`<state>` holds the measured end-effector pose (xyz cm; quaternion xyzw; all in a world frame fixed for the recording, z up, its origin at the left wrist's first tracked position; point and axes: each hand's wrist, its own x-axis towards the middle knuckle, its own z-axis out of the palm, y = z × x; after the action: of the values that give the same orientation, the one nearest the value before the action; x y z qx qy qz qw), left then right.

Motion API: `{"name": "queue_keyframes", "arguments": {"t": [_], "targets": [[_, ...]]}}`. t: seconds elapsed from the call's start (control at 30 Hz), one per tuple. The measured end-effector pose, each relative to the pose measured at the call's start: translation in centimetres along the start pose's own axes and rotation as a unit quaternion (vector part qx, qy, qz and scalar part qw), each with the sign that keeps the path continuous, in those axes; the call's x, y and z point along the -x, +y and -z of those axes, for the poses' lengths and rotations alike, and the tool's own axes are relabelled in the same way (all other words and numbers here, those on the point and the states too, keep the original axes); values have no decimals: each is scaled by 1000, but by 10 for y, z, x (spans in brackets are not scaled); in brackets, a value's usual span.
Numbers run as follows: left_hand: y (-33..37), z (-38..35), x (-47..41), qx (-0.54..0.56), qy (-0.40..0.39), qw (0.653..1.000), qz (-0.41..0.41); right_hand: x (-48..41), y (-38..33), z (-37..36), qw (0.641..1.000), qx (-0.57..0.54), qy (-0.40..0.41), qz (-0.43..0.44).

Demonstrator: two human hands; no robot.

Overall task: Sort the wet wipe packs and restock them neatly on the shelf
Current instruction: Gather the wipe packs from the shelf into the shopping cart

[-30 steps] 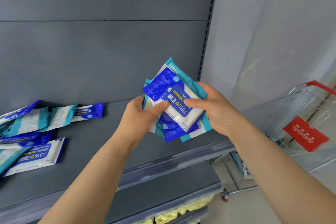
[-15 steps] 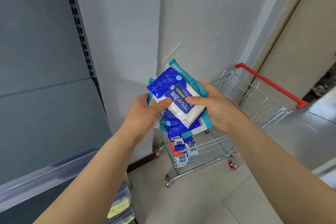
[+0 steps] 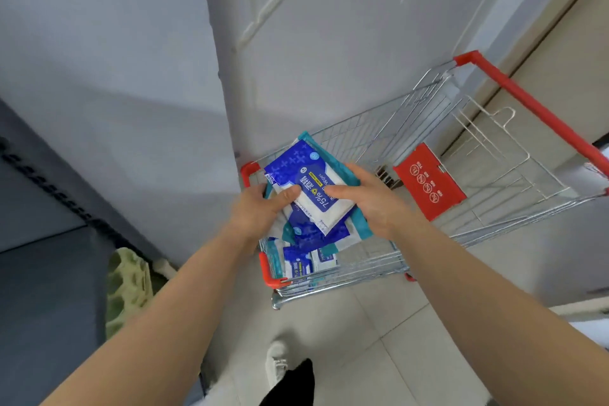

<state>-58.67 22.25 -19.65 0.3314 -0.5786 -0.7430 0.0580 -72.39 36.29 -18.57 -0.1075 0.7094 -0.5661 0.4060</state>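
Both hands hold a stack of wet wipe packs (image 3: 304, 181) over the front end of a wire shopping cart (image 3: 438, 128). The top pack is blue and white with "75%" printed on it; teal-edged packs lie under it. My left hand (image 3: 260, 209) grips the stack's left side with the thumb on top. My right hand (image 3: 369, 201) grips the right side, thumb pressed on the top pack. More wipe packs (image 3: 303, 262) lie in the cart's basket below the stack. The dark grey shelf (image 3: 39, 273) is at the left edge.
The cart has a red handle (image 3: 527, 105) and a red flap (image 3: 428, 181) with warning icons. A grey wall rises behind it. A green-yellow item (image 3: 127, 287) sits low on the shelf unit. My shoe (image 3: 278, 362) stands on the tiled floor.
The view has swung from the shelf right and down to the cart. Both hands have kept the same hold on the stack, which now hangs above the cart's basket.
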Motion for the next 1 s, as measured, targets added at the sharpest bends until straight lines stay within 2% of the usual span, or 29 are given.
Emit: {"name": "queue_keyframes", "arguments": {"t": [0.33,0.6,0.8,0.93,1.0], "targets": [[-114,-16,-149,27,90,986,141,-162,106,37,990,-3,-45,-131],[-221,-18,-223,32,197,959,201,-261,214,41,979,47,-81,-183],[-279,-22,-251,-42,235,942,238,-294,263,43,956,238,-99,-143],[-276,-26,-253,-152,263,921,243,-301,259,45,935,309,-110,-135],[-267,-31,-250,-203,258,912,245,-298,251,47,917,368,-118,-103]]}}
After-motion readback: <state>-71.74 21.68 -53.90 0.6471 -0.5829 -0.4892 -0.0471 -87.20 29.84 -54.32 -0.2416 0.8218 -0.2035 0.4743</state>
